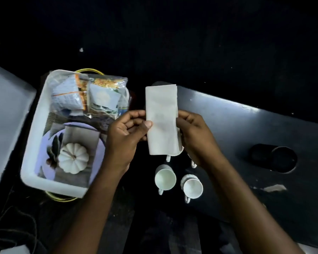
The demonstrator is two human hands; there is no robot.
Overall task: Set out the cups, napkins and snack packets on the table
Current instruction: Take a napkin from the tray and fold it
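Note:
I hold a folded white napkin [162,118] upright in front of me with both hands. My left hand [126,132] pinches its left edge, and my right hand [196,136] grips its right edge. Below the napkin, white cups stand on the dark table [246,134]: one cup [165,177] at the left, another cup [192,186] at the right, and two more behind them mostly hidden by the napkin and my right hand. Snack packets [88,96] in clear wrapping lie in the far end of a white plastic tub [35,129].
The tub also holds a lilac plate [48,143] with a grey napkin and a small white pumpkin [73,157]. A round dark holder [275,158] sits on the table at the right. A pale surface [6,116] lies at the far left.

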